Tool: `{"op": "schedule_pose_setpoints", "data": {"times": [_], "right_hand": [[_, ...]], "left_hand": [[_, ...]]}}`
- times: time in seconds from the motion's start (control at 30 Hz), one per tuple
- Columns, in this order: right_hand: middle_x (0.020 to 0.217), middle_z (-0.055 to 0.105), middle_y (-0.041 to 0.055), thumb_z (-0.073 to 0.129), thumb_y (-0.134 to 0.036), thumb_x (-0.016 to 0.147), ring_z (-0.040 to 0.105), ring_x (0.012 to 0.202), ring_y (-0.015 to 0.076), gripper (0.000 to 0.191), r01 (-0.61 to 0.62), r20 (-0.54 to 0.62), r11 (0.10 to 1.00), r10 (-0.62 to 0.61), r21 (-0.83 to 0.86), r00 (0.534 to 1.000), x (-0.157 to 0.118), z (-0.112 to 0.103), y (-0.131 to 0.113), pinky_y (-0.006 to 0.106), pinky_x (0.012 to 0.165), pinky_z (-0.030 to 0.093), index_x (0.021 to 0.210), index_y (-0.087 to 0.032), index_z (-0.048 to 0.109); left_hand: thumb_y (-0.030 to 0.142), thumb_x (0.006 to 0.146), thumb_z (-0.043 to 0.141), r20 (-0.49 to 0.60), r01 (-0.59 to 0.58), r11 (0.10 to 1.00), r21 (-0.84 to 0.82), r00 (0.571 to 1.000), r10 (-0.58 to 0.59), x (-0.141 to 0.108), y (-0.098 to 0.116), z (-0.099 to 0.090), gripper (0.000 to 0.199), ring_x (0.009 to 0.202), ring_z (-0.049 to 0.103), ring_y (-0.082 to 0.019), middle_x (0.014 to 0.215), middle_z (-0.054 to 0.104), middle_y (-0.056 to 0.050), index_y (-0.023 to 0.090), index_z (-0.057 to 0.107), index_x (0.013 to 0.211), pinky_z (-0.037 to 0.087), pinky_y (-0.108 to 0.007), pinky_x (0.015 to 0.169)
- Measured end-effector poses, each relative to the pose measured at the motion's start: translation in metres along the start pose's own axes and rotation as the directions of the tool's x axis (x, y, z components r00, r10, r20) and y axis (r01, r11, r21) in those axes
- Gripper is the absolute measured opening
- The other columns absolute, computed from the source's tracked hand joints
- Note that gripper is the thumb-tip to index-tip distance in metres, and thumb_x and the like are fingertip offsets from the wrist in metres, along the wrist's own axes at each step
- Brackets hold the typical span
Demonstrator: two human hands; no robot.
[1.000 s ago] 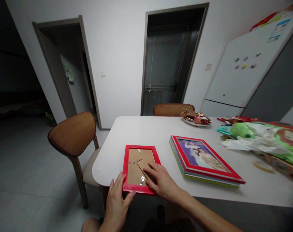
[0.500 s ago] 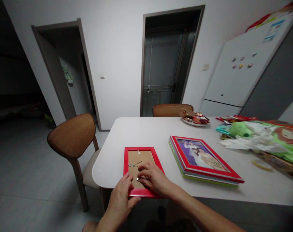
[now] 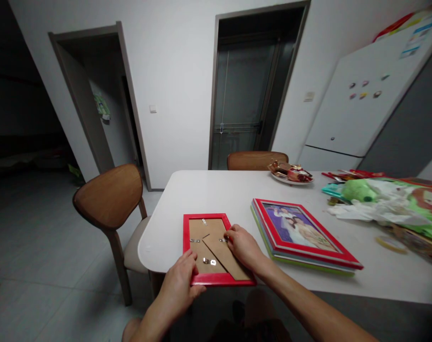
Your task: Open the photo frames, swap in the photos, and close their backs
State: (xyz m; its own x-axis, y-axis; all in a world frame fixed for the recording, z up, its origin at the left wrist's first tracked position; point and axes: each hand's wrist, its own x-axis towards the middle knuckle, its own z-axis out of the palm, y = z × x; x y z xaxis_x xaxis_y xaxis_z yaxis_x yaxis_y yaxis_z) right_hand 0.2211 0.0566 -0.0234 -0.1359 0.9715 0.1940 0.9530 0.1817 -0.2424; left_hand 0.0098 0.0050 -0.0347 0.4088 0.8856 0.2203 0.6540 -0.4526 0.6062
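Note:
A red picture frame [image 3: 223,280] lies face down on the white table, near its front edge. Its brown backing board [image 3: 197,230] shows, with a fold-out stand leg [image 3: 233,262] lying flat on it. Small metal pieces sit on the board's sides, including a hanger [image 3: 212,262] at the bottom. My left hand [image 3: 180,279] grips the frame's lower left corner, thumb at the front edge and fingers on top. With fingers pinched, my right hand [image 3: 245,246] is at the metal clip [image 3: 221,240] on the right inner edge; its fingertips partly cover that spot.
To the right stands a stack of picture frames [image 3: 308,254], a couple's photo on top. Farther back are a plate [image 3: 290,181] with wrapped items, a green plastic bag [image 3: 426,213], white tissue and a tape roll [image 3: 391,244]. A wooden chair [image 3: 111,197] stands left.
My right hand has moved from the bottom hanger up and right to the clip at the right edge, uncovering the stand leg. My left hand stays on the corner.

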Motion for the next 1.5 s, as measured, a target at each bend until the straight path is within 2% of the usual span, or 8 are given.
{"op": "schedule_pose_setpoints", "data": {"times": [0.3, 0.5, 0.7, 1.07, 1.2, 1.3, 1.4, 1.5], "right_hand": [[0.087, 0.057, 0.0098, 0.038, -0.02, 0.079, 0.052, 0.077, 0.0186, 0.026, -0.036, -0.049, 0.992, 0.03, -0.122, 0.998, 0.008, -0.001, -0.003, 0.027, 0.065, 0.033, 0.088, -0.017, 0.062], [0.089, 0.06, 0.0051, 0.04, -0.028, 0.08, 0.051, 0.083, 0.0143, 0.025, 0.222, -0.049, 0.973, -0.219, 0.062, 0.974, 0.016, 0.011, -0.045, 0.023, 0.072, 0.033, 0.089, -0.021, 0.063], [0.079, 0.06, 0.0075, 0.041, -0.027, 0.079, 0.052, 0.074, 0.0157, 0.026, 0.147, -0.009, 0.989, -0.147, 0.012, 0.989, 0.033, 0.028, -0.075, 0.024, 0.065, 0.033, 0.075, -0.017, 0.065], [0.095, 0.056, 0.0111, 0.034, -0.03, 0.082, 0.047, 0.09, 0.0203, 0.033, -0.113, -0.053, 0.993, 0.111, -0.035, 0.992, 0.051, 0.025, -0.029, 0.03, 0.073, 0.032, 0.093, -0.017, 0.062], [0.1, 0.055, 0.0069, 0.036, -0.031, 0.082, 0.046, 0.093, 0.0192, 0.031, -0.116, -0.039, 0.993, 0.115, -0.012, 0.993, 0.052, 0.025, -0.028, 0.028, 0.073, 0.032, 0.101, -0.025, 0.06], [0.1, 0.056, 0.0065, 0.038, -0.03, 0.081, 0.046, 0.092, 0.0184, 0.031, -0.099, -0.035, 0.995, 0.099, 0.007, 0.994, 0.046, 0.019, -0.031, 0.027, 0.073, 0.032, 0.103, -0.024, 0.059], [0.102, 0.055, 0.0061, 0.04, -0.031, 0.079, 0.046, 0.093, 0.0175, 0.034, -0.037, -0.066, 0.998, 0.039, 0.042, 0.997, 0.029, 0.008, -0.029, 0.026, 0.076, 0.032, 0.109, -0.023, 0.054], [0.096, 0.056, 0.0073, 0.046, -0.039, 0.074, 0.047, 0.089, 0.0186, 0.035, 0.029, -0.048, 0.998, -0.026, 0.062, 0.999, 0.003, 0.001, -0.025, 0.027, 0.074, 0.033, 0.102, -0.021, 0.058]], "left_hand": [[0.012, 0.052, 0.07, -0.005, 0.025, 0.999, -0.025, 1.0, -0.025, -0.002, 0.001, -0.002, 0.037, 0.116, 0.038, -0.023, 0.119, 0.05, -0.011, 0.018, 0.059, 0.087, 0.032, -0.038, 0.096], [0.011, 0.053, 0.069, 0.006, 0.04, 0.999, -0.008, 0.999, -0.04, -0.002, 0.005, -0.003, 0.042, 0.117, 0.038, -0.024, 0.121, 0.049, -0.012, 0.017, 0.057, 0.093, 0.031, -0.038, 0.096], [0.012, 0.054, 0.069, -0.004, 0.0, 1.0, -0.019, 1.0, 0.0, -0.003, 0.002, -0.002, 0.045, 0.117, 0.038, -0.022, 0.117, 0.052, -0.01, 0.018, 0.056, 0.096, 0.032, -0.036, 0.097], [0.013, 0.054, 0.068, 0.035, 0.013, 0.996, -0.088, 0.999, -0.01, 0.001, 0.003, 0.002, 0.046, 0.118, 0.035, -0.023, 0.122, 0.047, -0.011, 0.018, 0.056, 0.097, 0.031, -0.038, 0.097], [0.013, 0.053, 0.068, 0.024, 0.042, 0.994, -0.097, 0.999, -0.04, 0.003, 0.007, 0.002, 0.06, 0.118, 0.037, -0.023, 0.124, 0.045, -0.012, 0.017, 0.049, 0.109, 0.03, -0.038, 0.098], [0.013, 0.054, 0.068, 0.031, 0.033, 0.996, -0.087, 0.999, -0.03, 0.003, 0.006, 0.002, 0.055, 0.118, 0.036, -0.023, 0.122, 0.047, -0.012, 0.017, 0.052, 0.106, 0.03, -0.037, 0.098], [0.012, 0.055, 0.067, 0.019, 0.022, 0.996, -0.081, 1.0, -0.021, 0.003, 0.003, 0.003, 0.045, 0.119, 0.034, -0.023, 0.12, 0.049, -0.011, 0.017, 0.055, 0.099, 0.03, -0.037, 0.097], [0.01, 0.056, 0.065, -0.017, 0.006, 0.996, -0.094, 1.0, -0.007, 0.003, 0.0, 0.004, 0.046, 0.118, 0.036, -0.022, 0.118, 0.051, -0.01, 0.018, 0.054, 0.1, 0.03, -0.037, 0.098]]}}
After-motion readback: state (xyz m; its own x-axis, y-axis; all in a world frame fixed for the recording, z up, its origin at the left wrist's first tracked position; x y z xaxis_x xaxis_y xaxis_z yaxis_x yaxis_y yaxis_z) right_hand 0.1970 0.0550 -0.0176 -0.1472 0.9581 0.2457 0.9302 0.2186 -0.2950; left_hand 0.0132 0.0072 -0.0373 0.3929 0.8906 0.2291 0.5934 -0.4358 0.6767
